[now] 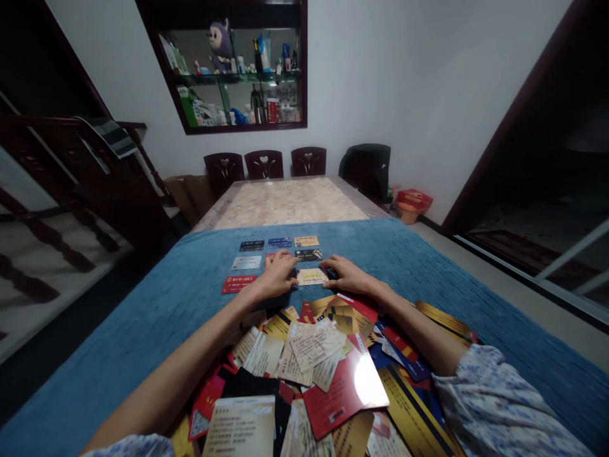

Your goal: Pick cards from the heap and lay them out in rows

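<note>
A cream card [311, 277] with yellowish print lies on the blue cloth between my hands. My left hand [278, 277] is at its left edge, thumb and fingers touching it and partly covering a red card [269, 257]. At the right edge, my right hand [351, 277] pinches the card's corners; something dark shows under its palm. Around them lie a black card [309, 254], a silver card [246, 263], a larger red card [238, 284], a dark card [252, 245], a blue card [280, 242] and an orange-yellow card [306, 241], in rows.
A loose heap of mixed cards [316, 346] spreads under my forearms at the near side. The blue cloth [157, 304] covers the near table; the bare patterned tabletop [295, 200] extends beyond. Chairs [264, 165] stand at the far end, with a black-covered one [365, 168] right.
</note>
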Demonstrator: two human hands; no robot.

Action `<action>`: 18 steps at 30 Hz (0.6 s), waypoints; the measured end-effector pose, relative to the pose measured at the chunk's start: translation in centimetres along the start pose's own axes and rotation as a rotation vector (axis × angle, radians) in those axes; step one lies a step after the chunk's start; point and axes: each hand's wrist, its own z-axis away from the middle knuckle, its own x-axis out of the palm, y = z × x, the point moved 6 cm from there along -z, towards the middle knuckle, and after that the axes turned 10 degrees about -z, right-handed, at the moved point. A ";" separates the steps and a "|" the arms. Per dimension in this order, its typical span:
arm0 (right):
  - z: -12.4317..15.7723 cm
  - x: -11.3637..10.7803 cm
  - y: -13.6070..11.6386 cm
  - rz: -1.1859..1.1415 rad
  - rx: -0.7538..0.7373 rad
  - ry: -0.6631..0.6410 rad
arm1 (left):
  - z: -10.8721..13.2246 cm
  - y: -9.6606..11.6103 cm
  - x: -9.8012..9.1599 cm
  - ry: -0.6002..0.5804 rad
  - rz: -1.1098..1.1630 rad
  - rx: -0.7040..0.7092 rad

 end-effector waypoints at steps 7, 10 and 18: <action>0.1 0.0 0.0 -0.019 -0.038 -0.020 | 1.1 -0.8 -2.5 0.058 0.031 -0.041; 0.2 -0.5 -0.2 -0.034 -0.023 -0.021 | 1.8 -1.2 -3.1 0.093 0.027 -0.058; 1.0 -4.8 -4.7 -0.087 -0.145 0.155 | 4.9 -1.3 -4.4 0.190 0.031 -0.030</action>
